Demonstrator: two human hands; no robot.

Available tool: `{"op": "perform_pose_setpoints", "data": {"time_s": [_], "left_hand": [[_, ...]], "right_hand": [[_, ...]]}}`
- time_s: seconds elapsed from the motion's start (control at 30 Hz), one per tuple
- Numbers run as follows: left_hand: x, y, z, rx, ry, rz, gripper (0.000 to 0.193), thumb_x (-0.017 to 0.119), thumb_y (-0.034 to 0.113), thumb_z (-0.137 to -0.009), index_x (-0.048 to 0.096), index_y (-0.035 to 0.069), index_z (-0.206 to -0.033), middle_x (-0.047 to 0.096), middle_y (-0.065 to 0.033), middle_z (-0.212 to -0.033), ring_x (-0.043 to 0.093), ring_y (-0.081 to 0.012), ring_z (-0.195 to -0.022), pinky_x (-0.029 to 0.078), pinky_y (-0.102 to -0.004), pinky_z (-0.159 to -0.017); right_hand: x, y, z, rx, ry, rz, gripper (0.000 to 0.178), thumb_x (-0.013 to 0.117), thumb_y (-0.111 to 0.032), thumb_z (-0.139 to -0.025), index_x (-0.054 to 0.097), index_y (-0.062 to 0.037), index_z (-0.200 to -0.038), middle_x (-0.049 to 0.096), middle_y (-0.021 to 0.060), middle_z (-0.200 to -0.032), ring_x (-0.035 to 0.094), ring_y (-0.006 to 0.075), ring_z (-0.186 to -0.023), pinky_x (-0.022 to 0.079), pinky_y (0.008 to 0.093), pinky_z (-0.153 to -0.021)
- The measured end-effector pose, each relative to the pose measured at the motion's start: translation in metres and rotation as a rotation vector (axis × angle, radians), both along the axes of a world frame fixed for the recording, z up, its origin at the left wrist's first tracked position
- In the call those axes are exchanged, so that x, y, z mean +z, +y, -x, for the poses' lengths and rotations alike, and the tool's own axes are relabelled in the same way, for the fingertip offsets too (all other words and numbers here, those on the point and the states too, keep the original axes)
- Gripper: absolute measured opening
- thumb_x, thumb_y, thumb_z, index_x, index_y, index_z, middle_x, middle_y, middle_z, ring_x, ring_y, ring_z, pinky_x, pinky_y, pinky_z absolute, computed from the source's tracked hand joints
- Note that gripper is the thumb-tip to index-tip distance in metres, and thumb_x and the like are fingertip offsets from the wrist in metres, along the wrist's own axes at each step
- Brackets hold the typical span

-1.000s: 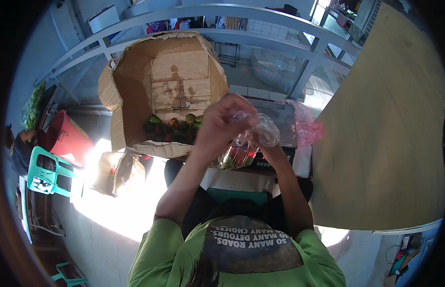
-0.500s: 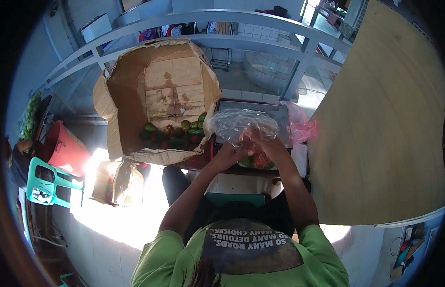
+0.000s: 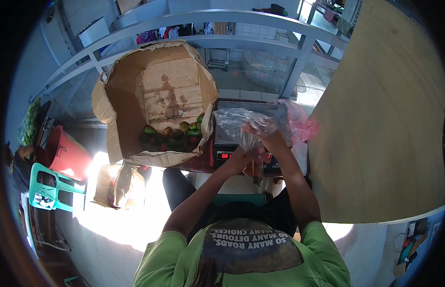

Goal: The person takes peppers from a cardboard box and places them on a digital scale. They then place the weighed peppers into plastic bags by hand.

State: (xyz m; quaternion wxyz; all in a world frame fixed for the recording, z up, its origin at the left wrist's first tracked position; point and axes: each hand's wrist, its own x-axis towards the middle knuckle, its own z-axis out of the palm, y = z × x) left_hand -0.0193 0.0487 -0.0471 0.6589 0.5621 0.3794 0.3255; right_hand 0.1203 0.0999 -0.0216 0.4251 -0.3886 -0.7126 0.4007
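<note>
A clear plastic bag (image 3: pixel 239 120) is between my two hands, in front of a digital scale (image 3: pixel 276 112). My left hand (image 3: pixel 239 160) is closed round the gathered middle of the bag. My right hand (image 3: pixel 269 138) grips it higher up, below the loose, puffed-out mouth. Red and green produce, perhaps bell peppers, shows dimly through the bag's bottom (image 3: pixel 254 172), which hangs below my hands at the table's front edge. My hands partly cover the scale's lit red display (image 3: pixel 225 156).
Left of the scale, a large open cardboard box (image 3: pixel 112 103) holds several green and reddish peppers (image 3: pixel 177 136). Pink plastic bags (image 3: pixel 301 124) lie at the scale's right. A plywood sheet (image 3: pixel 375 119) stands at right. A red bucket (image 3: pixel 67 153) and green plastic chair (image 3: pixel 43 186) are at left.
The bag's filled bottom has swung lower and looks narrower. My left hand has moved slightly right and down, and the scale's red display has come into sight.
</note>
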Motion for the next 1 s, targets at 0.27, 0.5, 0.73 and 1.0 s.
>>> {"op": "perform_pose_setpoints", "data": {"time_s": [0.27,0.5,0.73,1.0], "left_hand": [[-0.030,0.008,0.017,0.080,0.033,-0.242,0.043,0.040,0.038,-0.090,0.054,0.000,-0.073,0.056,-0.0056,-0.061,0.058,-0.0142,-0.062,0.044,-0.0281,-0.060],[-0.034,0.010,0.019,0.185,0.228,-0.483,0.041,0.036,0.032,-0.091,0.050,0.001,-0.068,0.053,-0.0109,-0.057,0.054,-0.0252,-0.053,0.040,-0.0338,-0.056],[-0.026,0.004,0.020,0.202,0.310,-0.564,0.035,0.040,0.028,-0.089,0.051,-0.001,-0.072,0.052,-0.0121,-0.056,0.055,-0.0253,-0.054,0.040,-0.0337,-0.054],[-0.026,-0.001,0.018,0.214,0.354,-0.484,0.021,0.046,0.020,-0.084,0.051,0.000,-0.078,0.054,-0.0136,-0.060,0.057,-0.0268,-0.058,0.041,-0.0348,-0.054]], "right_hand": [[0.051,-0.001,-0.049,-0.140,0.411,0.097,0.011,0.062,-0.016,-0.078,0.058,-0.0096,-0.085,0.051,-0.0055,-0.070,0.042,0.0004,-0.062,0.029,0.0160,-0.052],[0.051,-0.027,-0.021,-0.166,0.504,0.120,0.014,0.062,-0.011,-0.076,0.058,-0.0076,-0.089,0.052,-0.0048,-0.075,0.045,0.0024,-0.063,0.035,0.0155,-0.058],[0.038,-0.010,-0.056,-0.340,0.412,-0.050,0.010,0.060,-0.014,-0.079,0.055,-0.0057,-0.080,0.053,-0.0009,-0.077,0.044,0.0035,-0.065,0.035,0.0151,-0.060],[0.060,-0.039,-0.026,-0.381,-0.244,-0.679,0.014,0.059,-0.017,-0.079,0.054,-0.0047,-0.085,0.056,0.0053,-0.083,0.051,0.0092,-0.079,0.040,0.0227,-0.066]]}}
